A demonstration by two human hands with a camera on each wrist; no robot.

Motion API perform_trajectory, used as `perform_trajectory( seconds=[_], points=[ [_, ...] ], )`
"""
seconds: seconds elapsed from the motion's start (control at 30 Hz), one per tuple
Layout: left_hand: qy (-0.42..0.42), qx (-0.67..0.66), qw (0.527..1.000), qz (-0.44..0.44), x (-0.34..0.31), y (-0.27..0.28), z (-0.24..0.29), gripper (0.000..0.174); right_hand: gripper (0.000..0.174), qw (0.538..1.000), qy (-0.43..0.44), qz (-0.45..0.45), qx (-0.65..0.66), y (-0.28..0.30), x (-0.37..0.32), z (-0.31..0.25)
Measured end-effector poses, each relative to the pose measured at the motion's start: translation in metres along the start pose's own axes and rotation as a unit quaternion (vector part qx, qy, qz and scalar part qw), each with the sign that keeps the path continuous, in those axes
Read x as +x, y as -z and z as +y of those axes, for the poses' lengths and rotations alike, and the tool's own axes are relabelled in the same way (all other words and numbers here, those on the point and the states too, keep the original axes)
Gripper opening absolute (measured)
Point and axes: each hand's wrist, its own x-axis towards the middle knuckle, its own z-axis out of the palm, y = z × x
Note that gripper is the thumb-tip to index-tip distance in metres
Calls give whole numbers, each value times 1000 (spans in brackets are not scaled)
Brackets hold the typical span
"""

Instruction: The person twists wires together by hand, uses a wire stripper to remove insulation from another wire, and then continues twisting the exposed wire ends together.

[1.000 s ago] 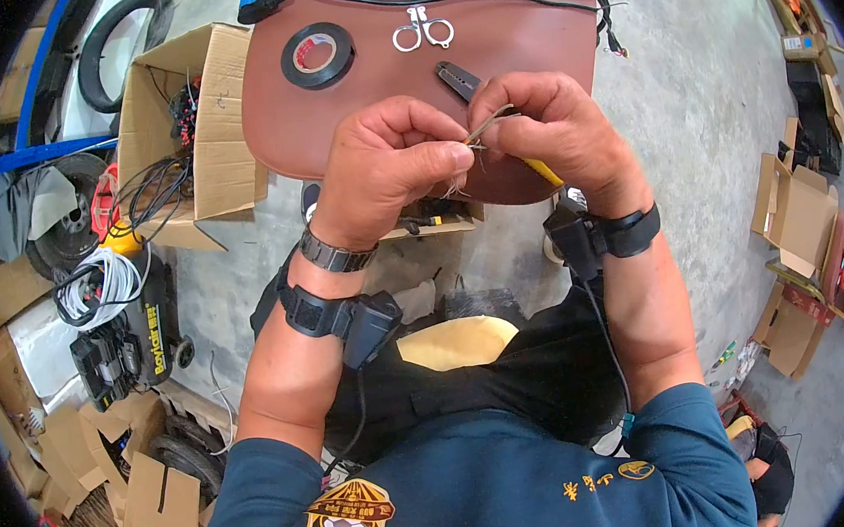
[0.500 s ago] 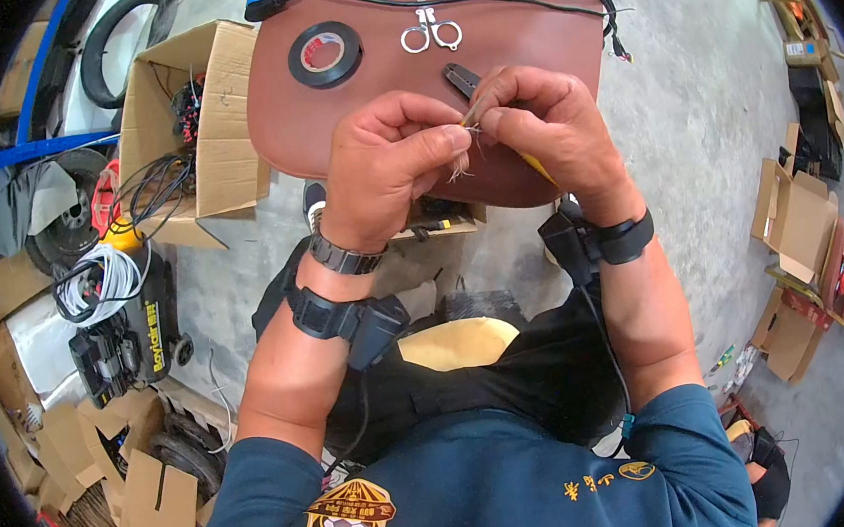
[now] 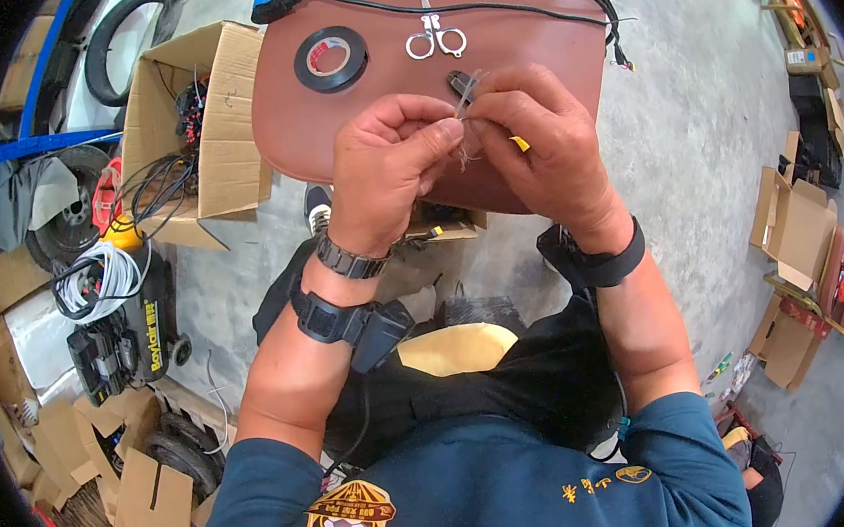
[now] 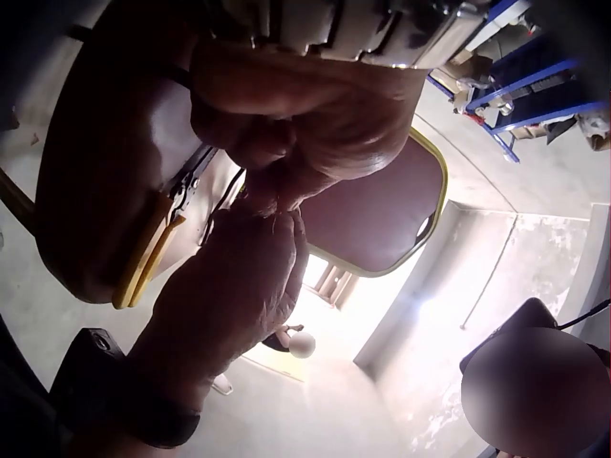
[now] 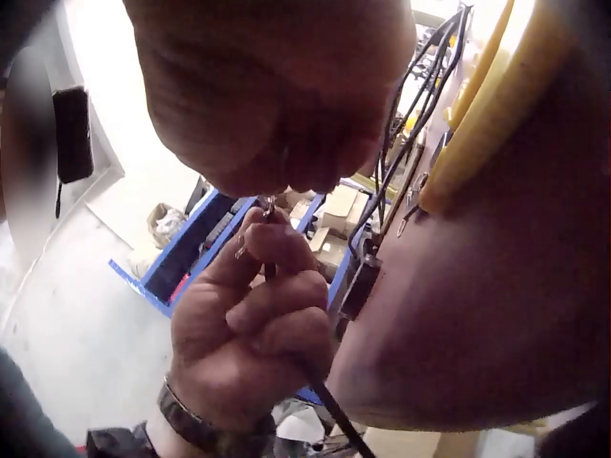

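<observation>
Over the brown seat (image 3: 532, 23) both hands meet at a thin wire (image 3: 464, 109) with frayed bare strands. My left hand (image 3: 446, 131) pinches the strands between thumb and fingers; in the right wrist view its curled fingers (image 5: 272, 315) also hold the dark cable (image 5: 329, 405) that runs down from it. My right hand (image 3: 479, 113) pinches the same strands from the other side. Under the right hand lie yellow-handled pliers (image 3: 520, 142), black tip (image 3: 459, 84) poking out; whether the hand holds them I cannot tell.
On the seat lie a roll of black tape (image 3: 331, 58), small scissors (image 3: 433, 34) and a black cable (image 3: 500, 8). An open cardboard box (image 3: 210, 131) with wires stands left; a compressor (image 3: 123, 340), tyres and cardboard crowd the concrete floor.
Both hands have shifted slightly farther over the seat. The right hand has turned over the strands and now covers most of the yellow handle.
</observation>
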Motion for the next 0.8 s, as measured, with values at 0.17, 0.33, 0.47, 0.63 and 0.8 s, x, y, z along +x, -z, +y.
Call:
perform_trajectory(
  seconds=[0.17,0.33,0.47,0.63,0.8],
  points=[
    [4,31,999,-12,1,2,-4,13,13,997,57,-7,-56,-1,0,3],
    [-1,106,994,22,-2,-2,-2,14,13,995,68,-18,-76,0,0,3],
    [-45,157,986,44,0,-2,-9,14,13,994,28,-39,-100,0,-1,-1],
    [-65,86,992,57,-1,-6,-5,16,12,998,-45,-28,-23,1,-3,-2],
    [-65,49,995,64,-2,-4,-7,17,13,999,-47,-10,-13,0,-2,-7]
  ],
)
